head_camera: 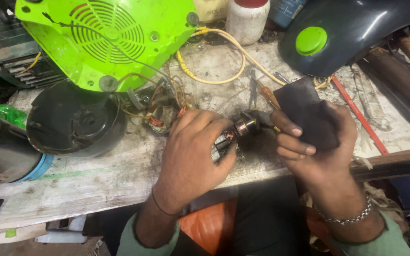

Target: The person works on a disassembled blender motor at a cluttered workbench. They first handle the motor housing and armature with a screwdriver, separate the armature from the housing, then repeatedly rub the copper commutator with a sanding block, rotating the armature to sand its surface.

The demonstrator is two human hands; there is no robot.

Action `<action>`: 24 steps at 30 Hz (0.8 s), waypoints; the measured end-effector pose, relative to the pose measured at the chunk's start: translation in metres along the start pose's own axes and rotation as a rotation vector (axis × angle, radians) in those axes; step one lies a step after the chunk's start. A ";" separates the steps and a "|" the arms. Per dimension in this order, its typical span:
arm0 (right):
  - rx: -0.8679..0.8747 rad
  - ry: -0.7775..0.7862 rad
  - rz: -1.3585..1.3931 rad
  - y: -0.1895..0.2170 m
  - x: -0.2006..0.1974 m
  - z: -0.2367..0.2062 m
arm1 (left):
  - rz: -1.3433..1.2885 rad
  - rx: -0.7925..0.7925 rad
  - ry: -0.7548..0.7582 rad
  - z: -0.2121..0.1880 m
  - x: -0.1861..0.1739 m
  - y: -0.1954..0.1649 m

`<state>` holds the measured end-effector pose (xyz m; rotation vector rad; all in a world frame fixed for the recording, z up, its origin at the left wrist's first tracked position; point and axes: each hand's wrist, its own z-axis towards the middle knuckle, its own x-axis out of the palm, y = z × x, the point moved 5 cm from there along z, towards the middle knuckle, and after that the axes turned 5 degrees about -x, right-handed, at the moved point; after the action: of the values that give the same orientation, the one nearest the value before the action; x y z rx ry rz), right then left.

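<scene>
Our left hand (191, 151) is wrapped around the motor rotor (243, 127) over the bench edge while our right hand (316, 142) pinches a dark abrasive sheet (304, 111), probably sandpaper, so heavy rubbing could scratch the copper.

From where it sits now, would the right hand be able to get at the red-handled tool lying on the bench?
Probably not freely. The right hand is wrapped around a dark abrasive sheet, so its fingers are occupied. The red-handled tool lies just beyond it on the bench, with nothing between them.
</scene>
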<state>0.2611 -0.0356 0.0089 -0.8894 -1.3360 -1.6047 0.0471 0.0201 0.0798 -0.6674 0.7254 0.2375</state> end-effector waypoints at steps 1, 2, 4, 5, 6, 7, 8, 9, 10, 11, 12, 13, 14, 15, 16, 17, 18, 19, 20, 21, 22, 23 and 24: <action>0.008 -0.007 0.009 -0.001 -0.001 0.001 | -0.003 0.000 0.002 0.000 0.000 0.000; 0.014 0.015 0.019 -0.001 0.000 0.001 | -0.006 0.000 0.002 0.000 0.000 0.001; 0.026 0.060 0.039 -0.003 0.002 0.002 | -0.009 0.000 0.002 0.000 0.000 0.000; 0.031 0.066 0.031 -0.004 0.003 0.002 | -0.009 0.001 0.001 0.000 0.000 0.001; 0.036 0.072 0.023 -0.004 0.003 0.002 | -0.009 0.004 0.000 0.001 0.000 0.001; 0.042 0.078 0.015 -0.005 0.004 0.002 | -0.007 0.004 0.000 0.001 0.000 0.001; 0.047 0.080 0.011 -0.005 0.005 0.001 | -0.003 0.005 0.001 0.000 0.000 0.001; 0.053 0.083 0.007 -0.005 0.006 0.001 | 0.000 0.007 0.001 0.001 0.000 0.001; 0.059 0.085 0.002 -0.005 0.006 0.001 | -0.001 0.009 -0.002 0.001 0.000 0.001; 0.066 0.083 0.005 -0.005 0.007 0.001 | -0.002 0.011 -0.005 0.000 -0.001 0.001; 0.072 0.081 0.007 -0.005 0.007 0.000 | -0.003 0.014 -0.008 0.000 -0.001 0.000; 0.078 0.080 0.010 -0.005 0.007 0.001 | 0.001 0.014 -0.007 0.001 -0.001 0.001; 0.080 0.089 0.011 -0.006 0.008 0.001 | 0.004 0.014 -0.005 0.001 -0.001 0.001; 0.083 0.097 0.012 -0.006 0.009 0.001 | 0.007 0.013 -0.002 0.001 0.000 0.001; 0.086 0.106 0.013 -0.006 0.010 0.001 | 0.005 0.006 0.003 0.001 0.001 0.001; 0.087 0.119 0.014 -0.007 0.011 0.002 | 0.004 0.000 0.008 0.001 0.001 0.002; 0.089 0.132 0.016 -0.008 0.012 0.002 | 0.002 -0.008 0.014 0.001 0.001 0.002; 0.091 0.145 0.017 -0.009 0.013 0.003 | 0.002 -0.008 0.014 0.001 0.001 0.002; 0.089 0.147 0.002 -0.009 0.014 0.002 | 0.003 -0.008 0.013 0.001 0.001 0.002; 0.087 0.149 -0.013 -0.010 0.015 0.003 | 0.003 -0.008 0.012 0.001 0.001 0.002; 0.085 0.151 -0.028 -0.010 0.017 0.003 | 0.006 -0.006 0.012 0.001 0.001 0.002; 0.081 0.168 -0.049 -0.011 0.019 0.004 | 0.009 -0.003 0.012 0.001 0.001 0.002; 0.078 0.186 -0.071 -0.011 0.021 0.005 | 0.013 -0.001 0.011 0.001 0.001 0.002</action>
<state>0.2427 -0.0336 0.0250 -0.6357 -1.3019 -1.6348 0.0479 0.0218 0.0785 -0.6657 0.7398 0.2459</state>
